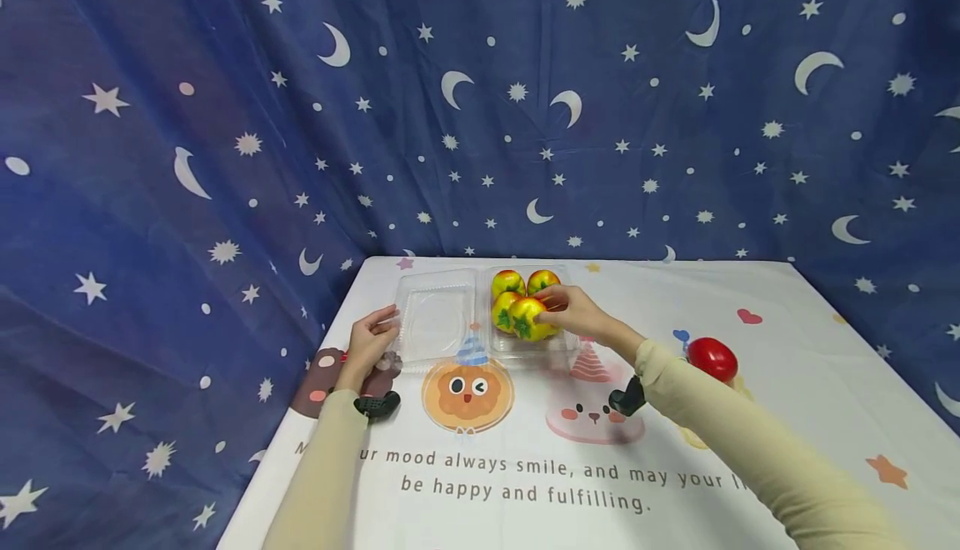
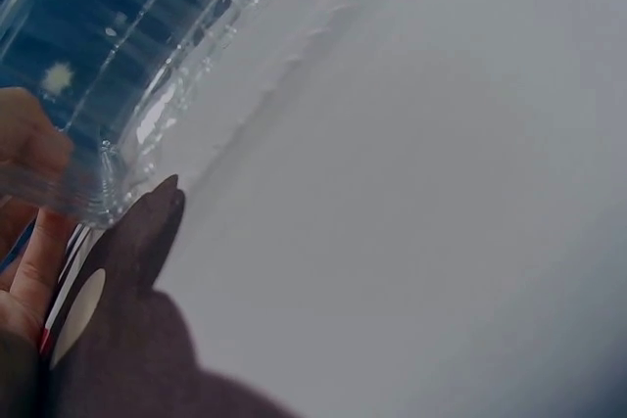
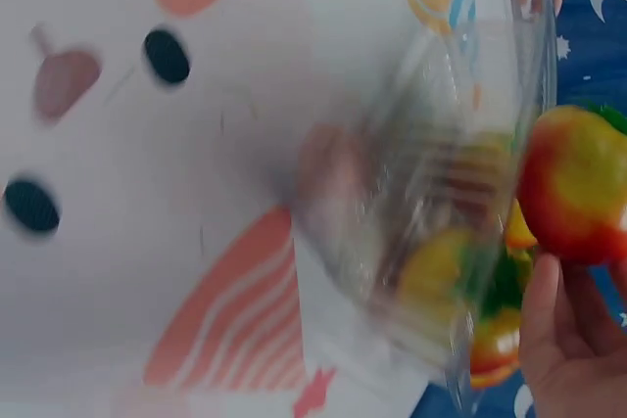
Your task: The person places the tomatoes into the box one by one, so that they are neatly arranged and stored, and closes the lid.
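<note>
A clear plastic clamshell box (image 1: 525,352) lies open on the table, its lid (image 1: 438,321) folded out to the left. My right hand (image 1: 573,310) grips a yellow-and-red persimmon (image 1: 531,322) with a green leafy top, over the front of the box's right half. In the right wrist view this persimmon (image 3: 576,185) sits at the fingertips, above the box wall. Three similar persimmons (image 1: 507,283) are in that half, partly hidden by the held one. My left hand (image 1: 370,340) pinches the lid's left edge; in the left wrist view its fingers (image 2: 37,266) are at the clear corner.
A glossy round red fruit (image 1: 712,359) rests on the table to the right, beside my right sleeve (image 1: 720,417). The white tablecloth (image 1: 465,525) carries printed cartoons and lettering. A blue curtain (image 1: 480,117) with moons and stars hangs behind and at the left.
</note>
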Motion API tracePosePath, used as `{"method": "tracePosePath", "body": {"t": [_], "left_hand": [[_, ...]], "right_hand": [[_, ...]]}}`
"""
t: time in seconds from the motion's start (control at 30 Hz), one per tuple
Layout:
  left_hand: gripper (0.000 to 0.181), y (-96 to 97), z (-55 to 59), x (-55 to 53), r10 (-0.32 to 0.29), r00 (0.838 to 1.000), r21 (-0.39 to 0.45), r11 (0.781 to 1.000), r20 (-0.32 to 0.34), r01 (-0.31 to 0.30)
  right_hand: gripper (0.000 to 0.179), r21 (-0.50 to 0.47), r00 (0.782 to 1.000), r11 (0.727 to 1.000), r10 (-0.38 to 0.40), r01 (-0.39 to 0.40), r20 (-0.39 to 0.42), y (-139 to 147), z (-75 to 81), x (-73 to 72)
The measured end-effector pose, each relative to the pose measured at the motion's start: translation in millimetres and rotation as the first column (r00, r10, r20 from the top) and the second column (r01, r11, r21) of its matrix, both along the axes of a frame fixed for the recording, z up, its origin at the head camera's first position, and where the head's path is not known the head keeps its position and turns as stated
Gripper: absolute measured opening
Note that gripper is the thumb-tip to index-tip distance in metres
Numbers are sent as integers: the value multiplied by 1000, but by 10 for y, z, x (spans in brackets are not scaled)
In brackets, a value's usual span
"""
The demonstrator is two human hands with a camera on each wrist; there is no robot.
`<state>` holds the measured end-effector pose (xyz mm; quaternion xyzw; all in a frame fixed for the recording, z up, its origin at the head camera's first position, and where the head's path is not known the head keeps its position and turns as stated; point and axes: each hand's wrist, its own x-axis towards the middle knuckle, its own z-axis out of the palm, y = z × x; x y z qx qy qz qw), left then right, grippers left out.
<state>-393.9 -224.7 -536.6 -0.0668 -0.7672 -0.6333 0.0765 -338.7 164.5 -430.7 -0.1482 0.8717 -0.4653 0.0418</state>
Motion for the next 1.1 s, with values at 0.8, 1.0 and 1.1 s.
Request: {"method": "tracePosePath", "body": {"t": [0.8, 1.0, 1.1], "left_hand": [[46, 34, 240, 211, -58, 998, 45, 997, 15, 58], [46, 51, 272, 215, -51, 999, 31, 998, 0, 51], [46, 49, 287, 211, -52, 999, 43, 998, -6, 52]], "right_hand": [[46, -96, 993, 988, 120, -122, -19, -181, -345, -71], [46, -76, 990, 987, 142, -142, -9, -206, -333, -47], [46, -33, 989, 989, 147, -147, -9, -223, -328, -45]]}}
